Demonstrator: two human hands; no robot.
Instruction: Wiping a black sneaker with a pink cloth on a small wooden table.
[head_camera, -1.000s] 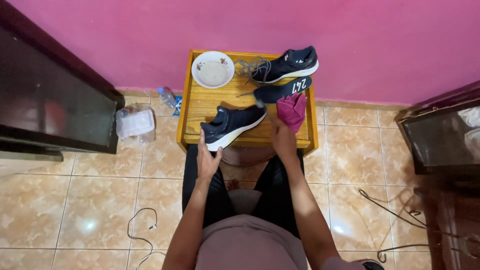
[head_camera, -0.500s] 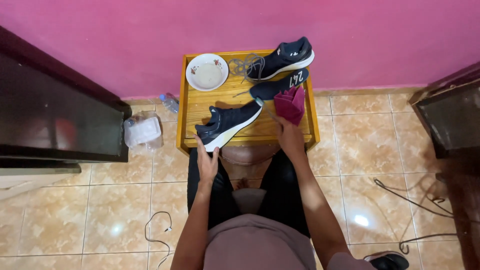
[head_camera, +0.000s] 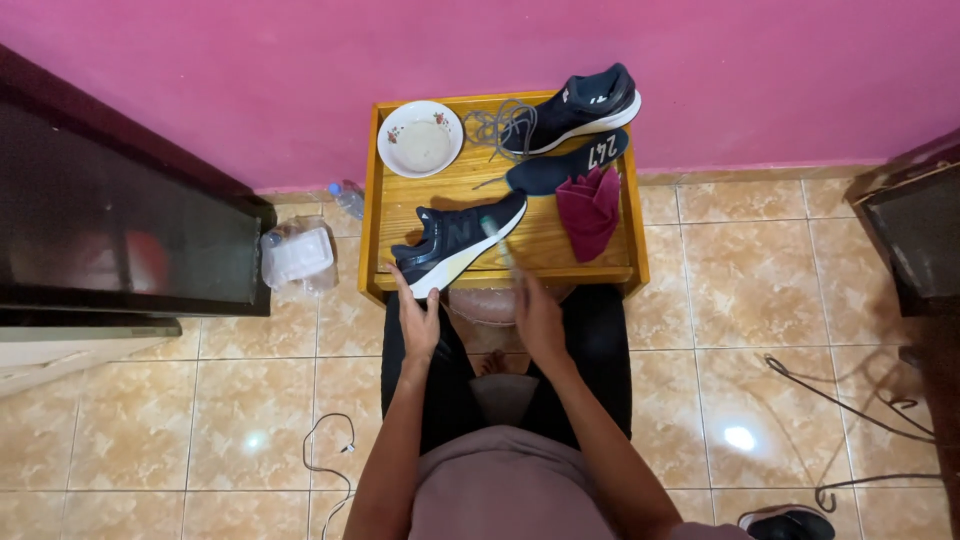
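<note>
On tray edge: dark sneaker (head_camera: 457, 240), pale sole; left hand (head_camera: 417, 322) touching, seemingly.

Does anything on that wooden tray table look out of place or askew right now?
Yes. The far dark sneaker has its grey laces pulled out in a loose heap beside it, and a dark insole lies loose on the wooden tray table. The near dark sneaker overhangs the front edge, at the left hand.

Two dark shoes (head_camera: 455, 244) (head_camera: 575, 108), one insole (head_camera: 565, 167), one bowl (head_camera: 420, 138), one maroon cloth (head_camera: 590, 207), one brush (head_camera: 497, 243).
</note>
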